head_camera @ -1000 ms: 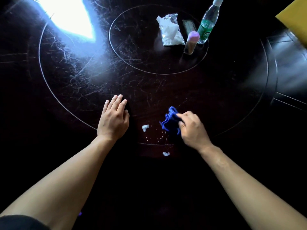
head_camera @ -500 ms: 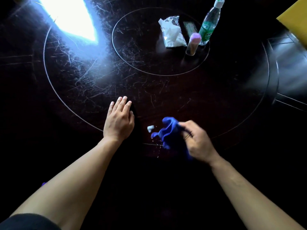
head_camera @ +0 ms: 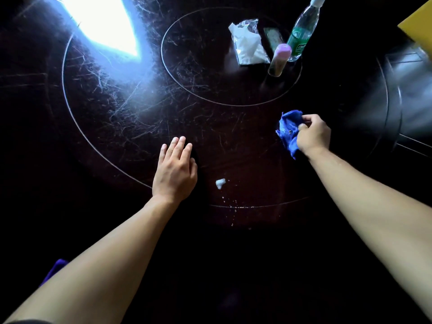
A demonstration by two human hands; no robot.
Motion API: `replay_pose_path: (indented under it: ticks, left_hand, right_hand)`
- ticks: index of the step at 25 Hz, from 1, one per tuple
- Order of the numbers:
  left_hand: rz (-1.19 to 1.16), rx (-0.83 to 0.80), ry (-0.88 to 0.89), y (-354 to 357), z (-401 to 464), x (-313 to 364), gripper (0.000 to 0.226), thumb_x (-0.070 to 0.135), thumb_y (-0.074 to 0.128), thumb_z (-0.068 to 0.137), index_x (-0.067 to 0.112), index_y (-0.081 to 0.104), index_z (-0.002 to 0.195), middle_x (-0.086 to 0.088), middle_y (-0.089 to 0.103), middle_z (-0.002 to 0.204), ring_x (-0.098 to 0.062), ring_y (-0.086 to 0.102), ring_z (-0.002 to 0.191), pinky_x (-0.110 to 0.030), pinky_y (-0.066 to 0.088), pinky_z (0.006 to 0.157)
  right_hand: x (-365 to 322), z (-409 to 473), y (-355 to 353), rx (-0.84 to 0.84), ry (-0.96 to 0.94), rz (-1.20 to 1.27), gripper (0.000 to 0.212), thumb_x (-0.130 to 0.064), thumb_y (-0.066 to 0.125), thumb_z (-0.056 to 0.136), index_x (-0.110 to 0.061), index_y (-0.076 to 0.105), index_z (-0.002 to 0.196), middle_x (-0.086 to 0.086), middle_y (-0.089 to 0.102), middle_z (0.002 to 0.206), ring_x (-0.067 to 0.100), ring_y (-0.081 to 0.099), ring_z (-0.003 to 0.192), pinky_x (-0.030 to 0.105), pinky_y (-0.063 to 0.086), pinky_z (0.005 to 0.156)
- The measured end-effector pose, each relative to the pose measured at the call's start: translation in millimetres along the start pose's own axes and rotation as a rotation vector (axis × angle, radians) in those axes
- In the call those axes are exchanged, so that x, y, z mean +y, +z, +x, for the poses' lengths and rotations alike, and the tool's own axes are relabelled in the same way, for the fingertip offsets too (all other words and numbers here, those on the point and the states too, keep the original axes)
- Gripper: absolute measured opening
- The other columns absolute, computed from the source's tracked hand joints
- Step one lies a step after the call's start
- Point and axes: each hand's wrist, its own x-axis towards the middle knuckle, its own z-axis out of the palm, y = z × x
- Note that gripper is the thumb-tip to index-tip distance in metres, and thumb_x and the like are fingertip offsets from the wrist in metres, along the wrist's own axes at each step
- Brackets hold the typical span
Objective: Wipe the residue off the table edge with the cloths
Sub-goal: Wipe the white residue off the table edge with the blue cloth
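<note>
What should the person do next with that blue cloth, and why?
Probably bring the right hand, gripping the blue cloth, back down to the white blob and the crumbs near the table edge. Both lie unwiped, away from the cloth.

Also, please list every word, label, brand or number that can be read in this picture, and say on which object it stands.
No text can be read.
Bottle: its green label carries white marks, too blurred to read.
Plastic packet: no print visible.
Pink-capped container: no print visible.
Blue cloth gripped in the right hand: no tag visible.
</note>
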Motion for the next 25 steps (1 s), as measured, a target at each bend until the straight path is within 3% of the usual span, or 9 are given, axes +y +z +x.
replay_pose_path:
  ticks: [4,12,17,22,25]
  left_hand:
    - [0.012,0.0,-0.002,-0.1,0.3,-1.6,0.054,0.033,0.032,0.097,0.008,0.049,0.142,-0.014,0.039,0.156,-0.027,0.029,0.149,-0.049,0.018,0.124]
    - [-0.012,-0.02,-0.003,-7.1,0.9,-1.4,0.053,0.029,0.035,0.096,0.006,0.049,0.142,-0.015,0.039,0.156,-0.027,0.03,0.149,-0.049,0.018,0.124]
    - [-0.021,-0.017,-0.001,-8.0,1.3,-0.7,0.053,0.022,0.033,0.095,0.005,0.05,0.142,-0.016,0.041,0.155,-0.029,0.031,0.148,-0.049,0.018,0.124]
    - [-0.032,-0.011,-0.009,-6.9,0.3,1.1,0.052,0.023,0.034,0.096,0.006,0.05,0.142,-0.015,0.041,0.156,-0.027,0.031,0.149,-0.047,0.018,0.124]
    - [-0.034,-0.008,-0.015,-5.9,-0.1,2.2,0.05,0.023,0.036,0.096,0.007,0.05,0.142,-0.014,0.04,0.156,-0.026,0.031,0.149,-0.047,0.017,0.124]
  right_hand:
    - [-12.4,-15.9,17.3,-0.021,-0.148,-0.117,0.034,-0.012,0.046,0.093,-0.018,0.067,0.119,0.015,0.062,0.122,0.032,0.059,0.111,0.033,0.044,0.096]
    - [-55.0,-123.3,41.4,-0.517,-0.753,0.081,0.036,0.006,0.066,0.079,-0.007,0.073,0.111,0.01,0.072,0.107,0.025,0.068,0.098,0.034,0.053,0.092]
    - [-64.4,-152.4,31.9,-0.835,-0.891,0.068,0.044,0.009,0.065,0.073,-0.009,0.073,0.112,0.007,0.069,0.106,0.023,0.068,0.096,0.04,0.054,0.084]
    - [-53.5,-167.1,3.9,-1.113,-1.05,-0.004,0.033,0.011,0.067,0.08,-0.01,0.076,0.103,0.006,0.07,0.104,0.018,0.068,0.092,0.03,0.054,0.082]
    - [-31.7,-155.3,-20.7,-1.228,-0.929,0.0,0.049,0.026,0.054,0.071,-0.006,0.076,0.1,0.01,0.069,0.103,0.017,0.068,0.095,0.024,0.054,0.085]
